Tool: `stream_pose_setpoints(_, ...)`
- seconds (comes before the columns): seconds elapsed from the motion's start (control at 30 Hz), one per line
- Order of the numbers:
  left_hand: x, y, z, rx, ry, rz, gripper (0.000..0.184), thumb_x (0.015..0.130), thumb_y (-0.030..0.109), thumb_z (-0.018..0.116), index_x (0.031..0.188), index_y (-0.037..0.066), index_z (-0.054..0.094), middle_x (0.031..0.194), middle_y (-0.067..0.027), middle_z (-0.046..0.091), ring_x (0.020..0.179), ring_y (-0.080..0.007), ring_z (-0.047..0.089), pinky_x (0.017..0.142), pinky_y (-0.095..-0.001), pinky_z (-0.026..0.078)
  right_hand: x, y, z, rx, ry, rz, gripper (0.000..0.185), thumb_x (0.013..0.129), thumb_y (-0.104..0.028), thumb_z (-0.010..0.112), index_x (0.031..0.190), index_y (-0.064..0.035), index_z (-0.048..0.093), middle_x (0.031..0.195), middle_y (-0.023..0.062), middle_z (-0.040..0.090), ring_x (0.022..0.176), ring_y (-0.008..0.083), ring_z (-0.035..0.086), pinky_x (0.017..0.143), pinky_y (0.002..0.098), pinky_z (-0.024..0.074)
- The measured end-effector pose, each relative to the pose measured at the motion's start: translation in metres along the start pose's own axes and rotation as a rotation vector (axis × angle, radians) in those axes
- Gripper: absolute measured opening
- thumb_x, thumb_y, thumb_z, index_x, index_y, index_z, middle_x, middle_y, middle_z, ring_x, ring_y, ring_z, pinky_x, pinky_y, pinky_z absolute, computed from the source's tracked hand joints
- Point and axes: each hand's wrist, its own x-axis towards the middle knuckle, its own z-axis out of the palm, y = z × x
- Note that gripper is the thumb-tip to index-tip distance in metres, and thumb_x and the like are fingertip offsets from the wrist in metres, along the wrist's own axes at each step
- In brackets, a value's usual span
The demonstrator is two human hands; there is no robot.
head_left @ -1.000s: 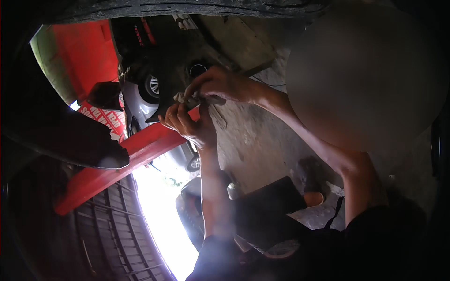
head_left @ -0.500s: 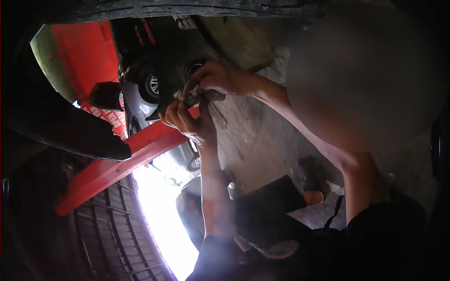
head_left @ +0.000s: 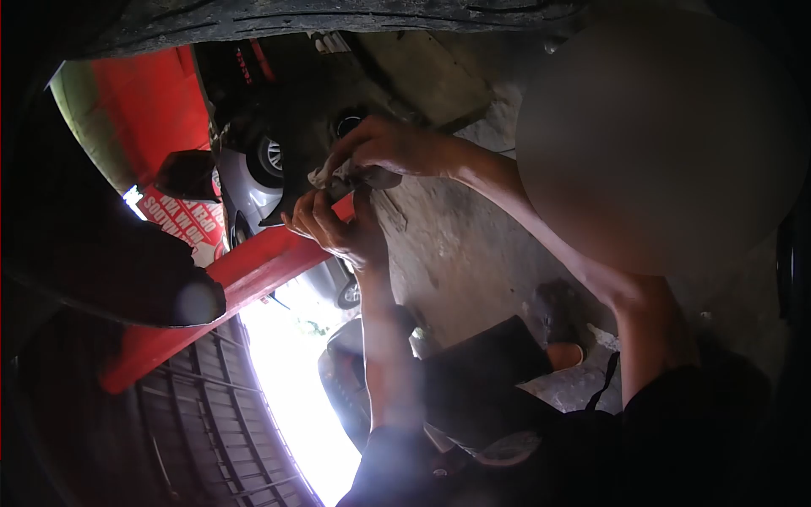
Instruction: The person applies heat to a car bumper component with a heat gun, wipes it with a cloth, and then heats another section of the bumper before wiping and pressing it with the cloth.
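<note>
Both hands meet in front of me around a small pale, crumpled rag [head_left: 318, 177] with a dark grey piece beside it. My left hand [head_left: 338, 230] comes up from below, fingers curled and closed against the bundle. From the right reaches my right hand [head_left: 390, 145], its fingers bent down and pinching the rag from above. Shadow and the fingers hide most of what lies between the hands, so I cannot tell the dark piece's kind.
A red beam [head_left: 253, 269] slants behind my left hand. Dark rubber, like a tyre [head_left: 338, 19], crosses the top edge. Parked cars, one showing its wheel [head_left: 272, 156], stand beyond. A red sign [head_left: 190, 215] hangs at left. Concrete floor [head_left: 465, 245] lies below.
My right hand has shifted slightly, and the rag shows a little more to its left. The dark curved part at left sits lower in view. Both hands stay on the bundle.
</note>
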Motion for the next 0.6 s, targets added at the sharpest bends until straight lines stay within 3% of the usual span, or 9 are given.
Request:
stream_pose_setpoints(0.13,0.005,0.004,0.002,0.026,-0.006,-0.014,0.059,0.067,0.036,0.094,0.101,0.000,0.063,0.098,-0.0108,0.061,0.102,-0.0327,0.057,0.096,-0.0541,0.043,0.014,0.046,-0.024,-0.329,-0.019,0.040,0.035,0.089,-0.007,0.054,0.118,-0.0003,0.073,0.117,0.0141,0.071,0.111,0.0202,0.065,0.096,0.0330,0.0498)
stream_pose_setpoints(0.23,0.005,0.001,0.007,-0.030,0.008,-0.054,0.051,0.076,0.038,0.088,0.102,0.003,0.061,0.101,-0.0112,0.060,0.103,-0.0325,0.059,0.114,-0.0622,0.027,-0.002,0.045,-0.013,-0.619,0.131,-0.195,0.038,0.089,-0.007,0.053,0.122,-0.0023,0.070,0.120,0.0148,0.069,0.113,0.0253,0.064,0.100,0.0358,0.0489)
stream_pose_setpoints(0.27,0.003,0.001,0.008,-0.036,0.001,-0.052,0.052,0.076,0.039,0.088,0.101,0.003,0.061,0.101,-0.0113,0.060,0.103,-0.0326,0.059,0.114,-0.0619,0.028,-0.005,0.046,-0.014,-0.496,0.099,-0.220,0.036,0.090,-0.009,0.054,0.122,-0.0028,0.069,0.126,0.0150,0.067,0.115,0.0302,0.064,0.105,0.0392,0.0475)
stream_pose_setpoints(0.37,0.003,0.001,0.006,-0.033,-0.004,-0.064,0.052,0.076,0.039,0.088,0.100,0.002,0.061,0.099,-0.0117,0.060,0.102,-0.0328,0.059,0.113,-0.0610,0.029,-0.017,0.059,-0.005,-0.614,0.240,-0.442,0.033,0.089,-0.005,0.061,0.122,-0.0034,0.067,0.125,0.0137,0.065,0.114,0.0317,0.064,0.103,0.0410,0.0502)
stream_pose_setpoints(0.43,0.004,0.001,0.007,-0.017,0.005,-0.067,0.052,0.076,0.040,0.088,0.100,0.002,0.060,0.099,-0.0119,0.060,0.101,-0.0329,0.059,0.112,-0.0605,0.029,-0.014,0.066,-0.009,-0.743,0.219,-0.498,0.038,0.087,-0.001,0.066,0.124,-0.0053,0.065,0.122,0.0127,0.065,0.111,0.0315,0.065,0.097,0.0407,0.0533)
stream_pose_setpoints(0.53,0.008,0.005,0.006,0.022,0.039,-0.024,0.056,0.068,0.034,0.093,0.098,-0.002,0.062,0.094,-0.0112,0.062,0.098,-0.0343,0.057,0.092,-0.0536,0.043,-0.007,0.075,-0.008,-0.893,0.281,-0.530,0.046,0.079,-0.001,0.075,0.123,-0.0095,0.064,0.111,0.0089,0.065,0.103,0.0283,0.066,0.089,0.0404,0.0545)
stream_pose_setpoints(0.6,0.008,0.006,0.004,0.025,0.030,-0.038,0.058,0.067,0.035,0.094,0.099,-0.002,0.062,0.093,-0.0116,0.062,0.099,-0.0346,0.057,0.092,-0.0538,0.043,-0.007,0.082,-0.005,-0.938,0.314,-0.523,0.049,0.076,-0.001,0.078,0.122,-0.0115,0.063,0.103,0.0069,0.065,0.098,0.0264,0.067,0.085,0.0404,0.0546)
